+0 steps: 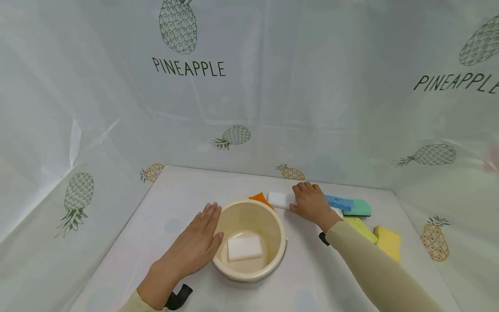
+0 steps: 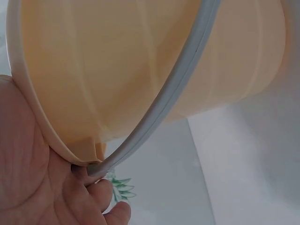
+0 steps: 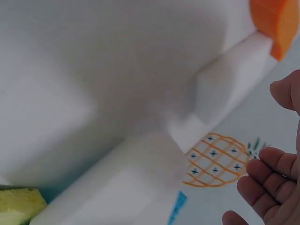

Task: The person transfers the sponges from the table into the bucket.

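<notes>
A cream bucket (image 1: pixel 279 251) with a grey handle (image 2: pixel 180 79) stands upright, a white sponge block (image 1: pixel 244 248) lying on its bottom. My left hand (image 1: pixel 196 242) rests on the bucket's left rim, fingers straight and together. In the left wrist view the palm lies against the rim, close to the handle's joint. Toward the back of the table, my right hand (image 1: pixel 310 203) reaches over the sponges with loosely bent fingers. A white block (image 1: pixel 277 199) lies just left of it. The right wrist view shows nothing between the thumb and fingers, and another white block (image 3: pixel 122 187) nearby.
Right of my right hand lie a blue sponge (image 1: pixel 340 203), a green sponge (image 1: pixel 358 207), a yellow-green sponge (image 1: pixel 359 227) and a yellow sponge (image 1: pixel 389 243). An orange piece (image 1: pixel 262 198) sits behind the bucket. A pineapple-print sheet (image 1: pixel 312 108) walls the table.
</notes>
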A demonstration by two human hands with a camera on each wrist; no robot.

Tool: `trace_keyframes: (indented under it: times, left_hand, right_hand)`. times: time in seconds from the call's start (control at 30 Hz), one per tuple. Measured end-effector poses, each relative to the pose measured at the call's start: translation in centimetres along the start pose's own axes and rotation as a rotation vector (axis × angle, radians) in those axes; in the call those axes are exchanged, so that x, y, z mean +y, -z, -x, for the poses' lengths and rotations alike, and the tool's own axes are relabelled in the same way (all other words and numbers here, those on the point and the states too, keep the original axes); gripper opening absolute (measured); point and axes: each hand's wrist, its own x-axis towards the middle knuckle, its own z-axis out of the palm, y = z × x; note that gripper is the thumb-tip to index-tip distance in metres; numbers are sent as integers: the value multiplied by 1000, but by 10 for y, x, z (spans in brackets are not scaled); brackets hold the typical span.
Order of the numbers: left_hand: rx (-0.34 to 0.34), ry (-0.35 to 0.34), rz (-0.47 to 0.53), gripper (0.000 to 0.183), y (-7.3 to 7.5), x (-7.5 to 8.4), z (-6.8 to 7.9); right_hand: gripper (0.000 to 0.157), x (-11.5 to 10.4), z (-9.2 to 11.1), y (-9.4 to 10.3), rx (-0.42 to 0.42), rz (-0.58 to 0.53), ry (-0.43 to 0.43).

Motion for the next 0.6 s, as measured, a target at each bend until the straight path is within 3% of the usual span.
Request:
trace_keyframes:
  times: [0.27, 0.6]
  left_hand:
    - [-4, 6, 6, 67, -1, -2, 1]
    - [-19, 14, 7, 67, 1, -1, 1]
  right_hand:
    - [64, -1, -12, -23, -92, 10, 19]
    - [70, -1, -20, -32, -204, -21, 17]
